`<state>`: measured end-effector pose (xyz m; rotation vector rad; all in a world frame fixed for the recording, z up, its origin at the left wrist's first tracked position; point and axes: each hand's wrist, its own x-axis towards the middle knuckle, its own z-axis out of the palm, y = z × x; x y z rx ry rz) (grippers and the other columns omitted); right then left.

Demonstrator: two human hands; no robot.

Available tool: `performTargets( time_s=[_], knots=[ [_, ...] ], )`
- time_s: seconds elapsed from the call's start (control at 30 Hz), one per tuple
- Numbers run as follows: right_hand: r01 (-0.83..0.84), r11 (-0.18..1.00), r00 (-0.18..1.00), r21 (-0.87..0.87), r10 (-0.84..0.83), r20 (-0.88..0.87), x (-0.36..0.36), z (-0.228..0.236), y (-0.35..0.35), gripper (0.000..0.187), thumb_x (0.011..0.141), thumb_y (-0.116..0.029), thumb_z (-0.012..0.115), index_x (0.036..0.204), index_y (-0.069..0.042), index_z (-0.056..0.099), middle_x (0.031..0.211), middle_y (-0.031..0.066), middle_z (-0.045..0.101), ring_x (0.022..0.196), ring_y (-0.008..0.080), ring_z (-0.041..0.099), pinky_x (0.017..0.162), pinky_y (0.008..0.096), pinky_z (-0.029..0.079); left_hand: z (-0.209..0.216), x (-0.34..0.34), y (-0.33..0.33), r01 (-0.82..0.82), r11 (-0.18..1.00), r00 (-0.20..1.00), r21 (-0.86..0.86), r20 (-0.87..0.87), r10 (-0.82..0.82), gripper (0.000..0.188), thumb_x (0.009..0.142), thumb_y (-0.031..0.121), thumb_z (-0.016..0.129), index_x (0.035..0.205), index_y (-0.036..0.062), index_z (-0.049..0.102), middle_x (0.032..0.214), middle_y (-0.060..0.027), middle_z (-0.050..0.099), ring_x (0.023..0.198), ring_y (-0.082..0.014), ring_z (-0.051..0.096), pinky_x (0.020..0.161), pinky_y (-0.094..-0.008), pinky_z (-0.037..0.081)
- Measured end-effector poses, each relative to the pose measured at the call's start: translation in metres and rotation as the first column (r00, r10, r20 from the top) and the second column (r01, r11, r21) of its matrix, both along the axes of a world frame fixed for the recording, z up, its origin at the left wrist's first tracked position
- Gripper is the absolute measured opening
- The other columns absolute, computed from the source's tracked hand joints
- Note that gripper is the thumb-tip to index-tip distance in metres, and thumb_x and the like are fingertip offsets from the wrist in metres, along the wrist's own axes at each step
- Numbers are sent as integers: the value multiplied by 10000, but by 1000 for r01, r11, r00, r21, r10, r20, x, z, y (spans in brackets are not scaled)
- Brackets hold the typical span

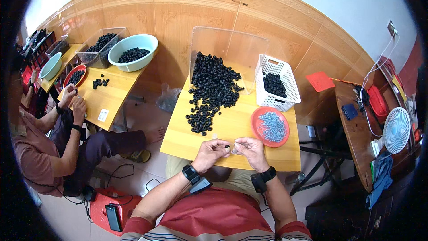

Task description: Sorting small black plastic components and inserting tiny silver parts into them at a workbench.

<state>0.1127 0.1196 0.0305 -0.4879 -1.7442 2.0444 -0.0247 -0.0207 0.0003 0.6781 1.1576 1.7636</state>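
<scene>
My left hand (211, 154) is closed in a pinch on a small black piece (227, 148) at the table's near edge. Close beside it my right hand (252, 152) pinches too, its fingertips almost meeting the left ones; what it holds is too small to make out. Beyond my hands lies a heap of small black ring-shaped pieces (215, 80), some with visible holes, trailing toward me. To the right of the heap a red plate (255, 129) holds many thin silvery metal pieces (272, 126).
A white perforated basket (287, 89) with black pieces stands at the right, beside a clear plastic bin (229, 40) at the back. At left a co-worker (49, 151) handles small pieces near a pale green basin (149, 58). A white fan (396, 130) stands on the right-hand brown table (352, 129).
</scene>
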Motion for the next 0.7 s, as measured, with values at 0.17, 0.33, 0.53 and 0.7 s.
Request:
performTargets(
  time_s=[0.17, 0.33, 0.53, 0.7],
  knots=[
    [-20, 998, 1000, 51, 20, 17, 0, -6, 3, 169, 943, -57, 637, 1075, 48, 629, 914, 86, 686, 802, 150, 681, 756, 303, 584, -8, -1, 0, -19, 999, 997, 48, 69, 15, 174, 906, 21, 678, 1070, -29, 650, 901, -81, 686, 790, -116, 658, 743, -247, 554],
    [-30, 998, 999, 50, 29, 23, 2, -16, 7, 148, 957, -82, 625, 1048, 34, 642, 892, 72, 691, 787, 132, 676, 745, 290, 583, -7, 0, 1, -68, 998, 998, 4, -10, 68, 211, 897, 26, 688, 1103, -15, 664, 890, -37, 667, 760, -87, 614, 706, -229, 514],
    [-30, 998, 999, 50, 28, 46, 3, -23, 10, 160, 961, -107, 628, 1045, 28, 645, 879, 71, 691, 766, 134, 678, 728, 289, 584, -13, -3, 0, -43, 999, 994, -25, -101, 41, 174, 884, 36, 707, 1053, -3, 685, 885, -25, 673, 765, -76, 607, 701, -229, 509],
    [-29, 998, 997, 55, 26, 68, 4, -25, 12, 167, 960, -119, 634, 1038, 27, 648, 868, 67, 690, 762, 133, 677, 724, 286, 583, -15, -2, 1, -51, 999, 993, -4, -103, 50, 108, 869, 32, 726, 962, 10, 675, 850, -21, 681, 752, -70, 612, 681, -222, 509]
  ],
)
